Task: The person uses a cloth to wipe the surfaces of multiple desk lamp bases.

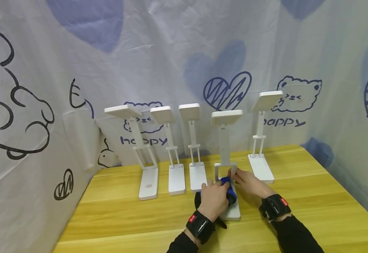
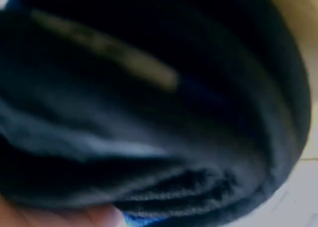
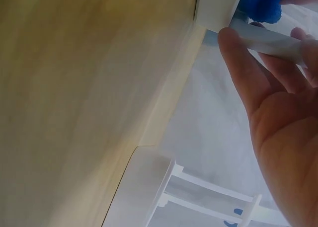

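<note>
A white desk lamp (image 1: 224, 144) stands upright in front of me, its flat head tilted over the base. My left hand (image 1: 214, 199) grips a bunched blue-and-black cloth (image 1: 231, 193) against the base, near the foot of the lamp's hinged bracket. Dark folds of that cloth (image 2: 149, 132) fill the left wrist view, blurred. From the right side, my right hand (image 1: 249, 183) pinches the bracket leg between thumb and fingers. In the right wrist view the leg (image 3: 273, 40) lies between the fingertips, with fuzzy blue cloth just beyond.
Left of this lamp stand three similar white lamps (image 1: 148, 184) (image 1: 176, 179) (image 1: 198, 175) in a row. Another lamp (image 1: 261, 168) is behind my right hand. They share a yellow wood-grain table (image 1: 117, 218), backed by a printed white curtain (image 1: 165, 70).
</note>
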Demonstrator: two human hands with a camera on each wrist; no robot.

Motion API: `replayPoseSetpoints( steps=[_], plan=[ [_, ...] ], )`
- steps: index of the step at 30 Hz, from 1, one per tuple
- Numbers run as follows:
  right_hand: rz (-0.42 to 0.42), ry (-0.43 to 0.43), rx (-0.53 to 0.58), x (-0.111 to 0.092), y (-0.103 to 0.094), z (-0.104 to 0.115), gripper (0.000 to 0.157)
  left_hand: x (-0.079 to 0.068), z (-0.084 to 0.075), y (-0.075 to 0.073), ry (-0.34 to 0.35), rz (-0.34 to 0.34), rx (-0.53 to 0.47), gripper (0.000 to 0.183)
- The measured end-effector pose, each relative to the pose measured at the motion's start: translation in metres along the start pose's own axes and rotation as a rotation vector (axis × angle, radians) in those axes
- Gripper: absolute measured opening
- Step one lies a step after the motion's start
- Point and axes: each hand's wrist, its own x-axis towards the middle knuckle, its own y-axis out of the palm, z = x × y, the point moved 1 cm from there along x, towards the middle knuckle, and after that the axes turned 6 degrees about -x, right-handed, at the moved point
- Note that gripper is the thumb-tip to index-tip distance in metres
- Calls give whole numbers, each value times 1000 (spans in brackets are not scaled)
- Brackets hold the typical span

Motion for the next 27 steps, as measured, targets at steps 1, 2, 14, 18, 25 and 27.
replayPoseSetpoints(
  steps=[1, 2, 14, 18, 25, 27],
  plan=[
    [-1, 1, 5, 0, 0, 1, 15, -1, 1, -1, 22, 10, 12, 40],
    [0, 2, 20, 0, 0, 1, 14, -1, 2, -2, 50, 20, 22, 39],
    [3, 29, 49, -2, 2, 4, 16, -24, 24, -15, 365, 182, -149, 59],
    [-17, 24, -9, -2, 4, 1, 15, -33, 29, -20, 401, 241, -225, 62],
    [-27, 3, -21, 1, 3, 0, 15, -39, 38, -23, 395, 205, -217, 62],
    [-22, -1, -18, 1, 3, 1, 15, -38, 38, -23, 371, 180, -193, 59]
  ],
)
